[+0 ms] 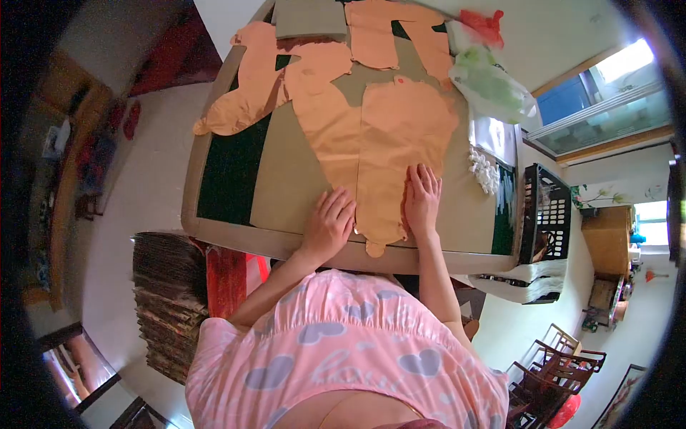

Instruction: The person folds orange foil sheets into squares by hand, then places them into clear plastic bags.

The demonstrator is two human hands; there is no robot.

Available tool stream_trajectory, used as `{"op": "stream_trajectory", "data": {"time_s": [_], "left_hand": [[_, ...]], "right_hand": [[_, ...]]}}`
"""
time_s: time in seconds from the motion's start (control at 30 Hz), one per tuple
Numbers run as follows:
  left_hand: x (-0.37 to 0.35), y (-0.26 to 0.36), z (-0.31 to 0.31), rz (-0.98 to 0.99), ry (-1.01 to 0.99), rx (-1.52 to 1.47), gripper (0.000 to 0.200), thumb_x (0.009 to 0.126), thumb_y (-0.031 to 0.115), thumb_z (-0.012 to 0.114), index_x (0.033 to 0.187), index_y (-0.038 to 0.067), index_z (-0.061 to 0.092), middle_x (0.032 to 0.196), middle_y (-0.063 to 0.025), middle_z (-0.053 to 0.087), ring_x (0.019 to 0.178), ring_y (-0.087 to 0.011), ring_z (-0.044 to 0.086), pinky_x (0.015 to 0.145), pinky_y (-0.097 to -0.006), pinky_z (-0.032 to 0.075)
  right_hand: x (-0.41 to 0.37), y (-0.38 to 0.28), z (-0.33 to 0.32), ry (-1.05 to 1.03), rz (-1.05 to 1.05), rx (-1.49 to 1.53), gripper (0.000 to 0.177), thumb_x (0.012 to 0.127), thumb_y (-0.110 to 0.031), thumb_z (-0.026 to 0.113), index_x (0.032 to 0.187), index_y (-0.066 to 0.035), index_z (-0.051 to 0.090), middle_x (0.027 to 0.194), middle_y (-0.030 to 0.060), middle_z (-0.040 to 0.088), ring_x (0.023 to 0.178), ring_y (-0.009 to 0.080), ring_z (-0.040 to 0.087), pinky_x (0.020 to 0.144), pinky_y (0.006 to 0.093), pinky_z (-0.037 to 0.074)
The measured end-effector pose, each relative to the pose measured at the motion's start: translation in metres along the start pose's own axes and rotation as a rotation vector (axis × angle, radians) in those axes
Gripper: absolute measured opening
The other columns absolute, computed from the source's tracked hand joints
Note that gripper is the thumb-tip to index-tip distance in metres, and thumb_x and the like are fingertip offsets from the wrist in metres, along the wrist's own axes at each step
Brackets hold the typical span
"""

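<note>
A flat orange foil balloon, deflated by its look, lies on a brown cardboard sheet in front of me, its narrow end with a small tab pointing my way. At its left edge rests my left hand, fingers stretched and lying flat. My right hand touches the opposite edge, its fingers extended and the thumb partly hidden. Nothing shows gripped in either hand. Another orange foil piece adjoins it on the left. More such foil pieces lie farther up the table.
A grey-brown board sits at the far edge. On the right are a plastic bag, a red wrapper, a white bundle and a black crate. Stacked cardboard stands beside the table's near left corner.
</note>
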State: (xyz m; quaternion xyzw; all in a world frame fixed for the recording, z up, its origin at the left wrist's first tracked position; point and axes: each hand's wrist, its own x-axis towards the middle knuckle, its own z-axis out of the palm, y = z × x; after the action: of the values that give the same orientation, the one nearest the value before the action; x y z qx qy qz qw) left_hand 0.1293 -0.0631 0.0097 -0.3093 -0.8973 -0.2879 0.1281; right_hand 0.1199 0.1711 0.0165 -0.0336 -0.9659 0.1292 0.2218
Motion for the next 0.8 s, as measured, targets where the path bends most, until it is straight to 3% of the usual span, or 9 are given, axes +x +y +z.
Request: {"op": "stream_trajectory", "data": {"time_s": [0.1, 0.3, 0.4, 0.5, 0.6, 0.7, 0.8], "left_hand": [[-0.001, 0.001, -0.001, -0.005, -0.004, 0.011, 0.031, 0.083, 0.017, 0.06, 0.111, 0.004, 0.06, 0.123, -0.0138, 0.055, 0.124, -0.0274, 0.046, 0.107, -0.0468, 0.031], [-0.001, 0.002, -0.001, -0.017, 0.024, -0.027, 0.029, 0.081, 0.014, 0.061, 0.109, 0.004, 0.06, 0.122, -0.0136, 0.055, 0.124, -0.0283, 0.045, 0.108, -0.0472, 0.031], [-0.004, 0.0, -0.002, -0.005, 0.011, -0.042, 0.029, 0.079, 0.01, 0.063, 0.107, 0.004, 0.061, 0.123, -0.0138, 0.053, 0.124, -0.0295, 0.044, 0.108, -0.0485, 0.032], [-0.005, 0.0, 0.002, -0.01, 0.031, -0.064, 0.029, 0.077, 0.006, 0.063, 0.106, 0.004, 0.062, 0.124, -0.0139, 0.052, 0.124, -0.0301, 0.043, 0.108, -0.0499, 0.032], [-0.005, -0.003, 0.009, -0.014, 0.06, -0.117, 0.031, 0.075, 0.002, 0.061, 0.106, 0.003, 0.062, 0.125, -0.0155, 0.052, 0.123, -0.0327, 0.044, 0.108, -0.0515, 0.03], [-0.004, -0.001, 0.001, -0.004, 0.039, -0.105, 0.03, 0.074, 0.002, 0.062, 0.104, 0.003, 0.063, 0.124, -0.0146, 0.052, 0.124, -0.0313, 0.043, 0.109, -0.0511, 0.029], [-0.003, 0.0, -0.002, 0.017, 0.024, -0.088, 0.028, 0.074, 0.002, 0.062, 0.102, 0.003, 0.064, 0.124, -0.0138, 0.053, 0.125, -0.0298, 0.042, 0.109, -0.0506, 0.03]], "right_hand": [[-0.002, 0.006, 0.004, -0.024, -0.017, 0.036, 0.033, 0.091, -0.016, 0.052, 0.123, -0.01, 0.057, 0.13, 0.0123, 0.051, 0.125, 0.032, 0.043, 0.107, 0.052, 0.028], [-0.001, 0.001, 0.001, -0.025, 0.001, 0.014, 0.033, 0.091, -0.019, 0.052, 0.123, -0.012, 0.057, 0.132, 0.0125, 0.05, 0.125, 0.0329, 0.042, 0.107, 0.0513, 0.027], [-0.002, 0.003, 0.003, -0.013, 0.011, 0.062, 0.032, 0.091, -0.017, 0.052, 0.123, -0.011, 0.057, 0.132, 0.0128, 0.05, 0.124, 0.0334, 0.043, 0.107, 0.0511, 0.027], [-0.003, 0.009, 0.003, 0.192, 0.152, 0.344, 0.029, 0.091, -0.013, 0.052, 0.118, -0.009, 0.06, 0.13, 0.013, 0.051, 0.124, 0.0337, 0.043, 0.107, 0.0505, 0.027], [-0.02, 0.013, -0.019, 0.21, 0.2, 0.416, 0.029, 0.086, -0.004, 0.051, 0.112, -0.009, 0.064, 0.13, 0.0119, 0.051, 0.125, 0.0329, 0.043, 0.108, 0.0508, 0.026], [-0.045, 0.014, -0.04, 0.088, 0.118, 0.213, 0.037, 0.08, 0.002, 0.051, 0.11, -0.013, 0.067, 0.132, 0.01, 0.05, 0.126, 0.0312, 0.042, 0.11, 0.052, 0.024], [-0.069, 0.015, -0.046, 0.0, 0.088, 0.223, 0.047, 0.075, 0.004, 0.05, 0.113, -0.017, 0.067, 0.133, 0.0091, 0.049, 0.127, 0.03, 0.042, 0.112, 0.0535, 0.021]]}}
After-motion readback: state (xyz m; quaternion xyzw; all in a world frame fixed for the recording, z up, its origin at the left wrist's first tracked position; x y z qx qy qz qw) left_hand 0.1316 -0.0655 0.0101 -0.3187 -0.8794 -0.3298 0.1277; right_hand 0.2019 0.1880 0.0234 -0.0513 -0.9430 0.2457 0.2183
